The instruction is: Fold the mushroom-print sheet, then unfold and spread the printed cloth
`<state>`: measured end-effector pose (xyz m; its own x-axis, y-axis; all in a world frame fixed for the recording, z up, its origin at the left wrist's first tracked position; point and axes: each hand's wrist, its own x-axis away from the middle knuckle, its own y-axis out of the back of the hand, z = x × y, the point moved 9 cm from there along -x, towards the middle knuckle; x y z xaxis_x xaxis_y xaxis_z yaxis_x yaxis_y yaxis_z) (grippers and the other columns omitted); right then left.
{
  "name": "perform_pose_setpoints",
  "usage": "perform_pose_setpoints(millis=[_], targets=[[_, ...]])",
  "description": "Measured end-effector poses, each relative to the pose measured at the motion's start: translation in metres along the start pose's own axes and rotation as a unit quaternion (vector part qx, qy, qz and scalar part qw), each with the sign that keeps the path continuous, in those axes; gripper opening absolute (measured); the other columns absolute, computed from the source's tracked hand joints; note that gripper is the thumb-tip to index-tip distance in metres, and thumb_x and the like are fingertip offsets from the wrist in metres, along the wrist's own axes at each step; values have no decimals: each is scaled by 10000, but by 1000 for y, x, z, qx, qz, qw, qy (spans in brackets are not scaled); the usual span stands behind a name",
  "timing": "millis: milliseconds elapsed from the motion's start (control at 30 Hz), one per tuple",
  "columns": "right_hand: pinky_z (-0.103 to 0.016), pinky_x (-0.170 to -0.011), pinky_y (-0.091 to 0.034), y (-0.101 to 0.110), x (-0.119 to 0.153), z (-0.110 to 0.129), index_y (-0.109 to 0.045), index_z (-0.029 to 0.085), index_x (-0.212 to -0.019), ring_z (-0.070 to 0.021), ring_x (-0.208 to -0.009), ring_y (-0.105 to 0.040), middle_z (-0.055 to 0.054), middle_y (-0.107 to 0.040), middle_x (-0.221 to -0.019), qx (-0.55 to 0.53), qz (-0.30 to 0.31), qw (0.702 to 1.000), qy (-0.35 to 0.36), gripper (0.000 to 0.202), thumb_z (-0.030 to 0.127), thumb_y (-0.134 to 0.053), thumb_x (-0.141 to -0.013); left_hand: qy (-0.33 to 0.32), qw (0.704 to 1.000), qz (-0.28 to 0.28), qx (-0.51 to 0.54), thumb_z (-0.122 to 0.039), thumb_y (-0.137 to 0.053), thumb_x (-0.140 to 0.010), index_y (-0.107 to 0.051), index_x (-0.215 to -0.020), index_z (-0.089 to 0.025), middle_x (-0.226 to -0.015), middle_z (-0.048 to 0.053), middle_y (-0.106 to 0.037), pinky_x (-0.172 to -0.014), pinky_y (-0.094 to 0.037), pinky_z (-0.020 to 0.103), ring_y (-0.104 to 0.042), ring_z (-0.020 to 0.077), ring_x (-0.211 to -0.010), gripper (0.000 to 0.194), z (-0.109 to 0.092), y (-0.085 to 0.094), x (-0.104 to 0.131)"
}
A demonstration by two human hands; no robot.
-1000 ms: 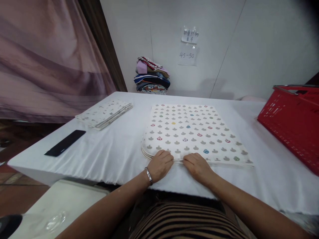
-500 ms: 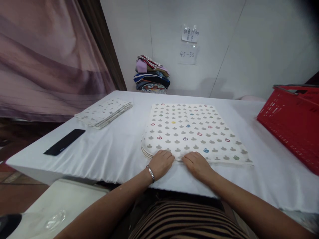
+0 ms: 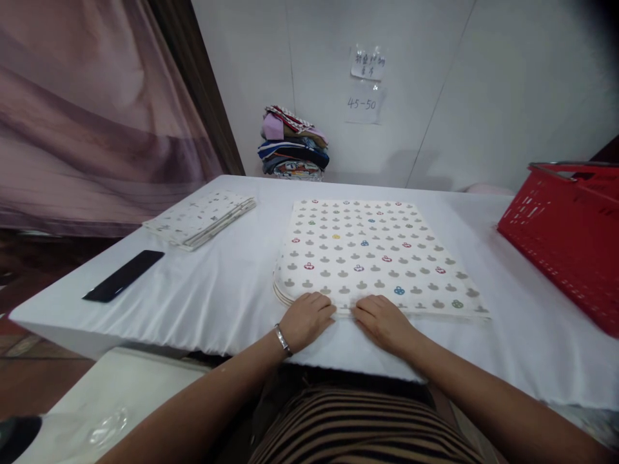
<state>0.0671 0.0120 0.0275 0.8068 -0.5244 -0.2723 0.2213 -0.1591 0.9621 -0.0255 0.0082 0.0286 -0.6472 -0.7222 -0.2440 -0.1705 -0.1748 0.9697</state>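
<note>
Folded white mushroom-print cloth (image 3: 370, 258), left hand (image 3: 308, 320), right hand (image 3: 385, 323) at near edge, can't tell if gripping, white paper sign (image 3: 363, 107) "45-50"

Cream cloth (image 3: 348, 258): grey repeat print with scattered coloured motifs.
Grey mushroom-like shapes run in rows; occasional outlined ones show red, blue, green, yellow and purple. Folded cloth pile (image 3: 196, 216): off-white, small scattered darker motifs. Desk cover (image 3: 207, 290): plain white. Basket (image 3: 563, 248): solid red. Flat slab (image 3: 124, 276): plain black. Bracelet (image 3: 282, 339): silver-toned. Shirt (image 3: 358, 428): brown and black stripes. Curtain (image 3: 97, 116): mottled mauve-pink. Fabric stack (image 3: 294, 151): mixed, including lilac, blue and black.
</note>
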Motion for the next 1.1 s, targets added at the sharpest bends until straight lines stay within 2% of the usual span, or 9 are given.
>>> perform_pose_setpoints(millis=[133,267,367,500,667,767,933,1100], targets=[[-299,-700,-339,-1,1,-2,-560,187,-988,-173,-800,-448,-49,-564,-890,3,10,1000,-5,215,184,-366,-896,16,1000,1,14,-273,-446,-853,-559,-916,-179,-838,34,-541,-708,-384,312,-469,174,-806,160,4,1,0],[-296,-704,-353,-2,1,-6,-567,180,-1006,-174,-815,-455,-55,-572,-912,-18,-5,1000,-20,228,198,-365,-900,18,999,-4,50,-340,-458,-847,-563,-945,-179,-867,43,-547,-725,-388,311,-470,172,-822,216,5,3,-1],[-296,-711,-363,-4,0,-9,-572,174,-1013,-177,-831,-459,-61,-578,-927,-31,-8,999,-23,231,185,-375,-895,29,998,2,62,-311,-418,-868,-573,-923,-185,-861,38,-545,-720,-386,299,-467,159,-807,207,7,4,-2],[-297,-715,-374,-7,-2,-11,-586,167,-999,-182,-824,-461,-64,-586,-915,-32,-1,999,-26,237,166,-376,-889,36,998,19,57,-264,-380,-882,-578,-895,-192,-848,32,-540,-718,-383,291,-464,152,-795,212,9,3,-4],[-300,-700,-379,-3,-3,-14,-591,152,-985,-187,-813,-466,-81,-588,-906,-41,-27,998,-25,273,131,-339,-881,26,999,19,34,-265,-426,-861,-559,-935,-181,-864,38,-542,-721,-381,297,-465,161,-810,174,7,3,-6],[-300,-692,-369,-3,-1,-14,-588,151,-983,-186,-808,-464,-78,-584,-898,-40,-35,998,-21,269,132,-340,-880,15,1000,14,10,-224,-386,-873,-560,-858,-177,-802,29,-536,-681,-367,294,-455,158,-762,180,5,3,-6],[-291,-682,-342,-10,1,-10,-582,177,-957,-169,-782,-445,-58,-570,-890,-22,-8,1000,-7,230,163,-361,-892,-8,1000,9,-12,-190,-356,-881,-534,-754,-167,-770,24,-524,-645,-345,293,-439,150,-720,220,1,1,-3],[-291,-690,-340,-8,0,-6,-568,181,-961,-166,-788,-436,-51,-556,-894,-19,22,1000,-3,221,192,-356,-901,-10,1000,29,6,-284,-439,-857,-549,-875,-181,-841,25,-536,-692,-361,305,-452,166,-794,152,1,-1,0]])
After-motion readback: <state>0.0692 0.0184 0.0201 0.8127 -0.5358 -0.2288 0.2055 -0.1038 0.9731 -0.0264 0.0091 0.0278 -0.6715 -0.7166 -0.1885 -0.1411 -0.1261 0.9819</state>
